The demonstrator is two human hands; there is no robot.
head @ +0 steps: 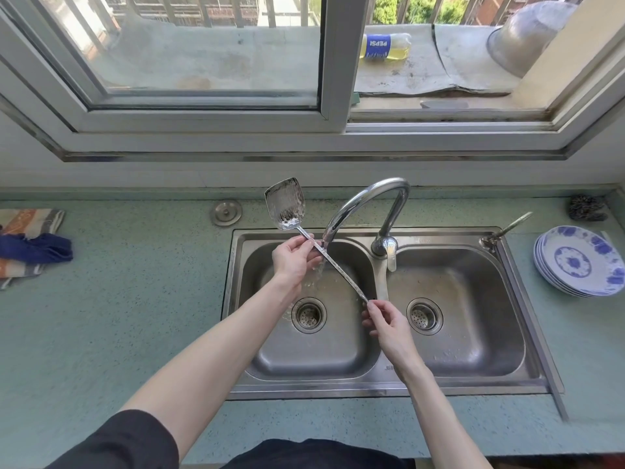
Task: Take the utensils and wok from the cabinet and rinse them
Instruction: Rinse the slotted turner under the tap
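Two hands: both are closed on one metal spatula (287,204), held slantwise over the left basin of the sink (527,333).
Head view, left hand (292,262): fingers pinch the handle just below the blade, right where the water falls.
Head view, right hand (385,324): fingertips clamp the far end of the handle, low and near the divider between the basins.
Spatula: blade tilted up and back, past the sink's rear rim; handle slopes down to the right, crossing under the spout.
Tap (372,204): running; the stream strikes the handle near the left hand and splashes toward the left drain (308,314).
Wok: not in view; I cannot tell where it is.
Step in hand: by my reading, rinsing the spatula, with the handle getting the water and the blade out of the stream.
Doing it well: slide the spatula down and right so the blade comes under the stream, roll it to wet both faces, and rub with the left fingers.
Risk: wet steel may slip in a light pinch; keep the right grip firm and the blade low in the basin to limit splashing.
Nearby: plates (580,262) stacked on the counter to the right, cloths (32,247) to the left.
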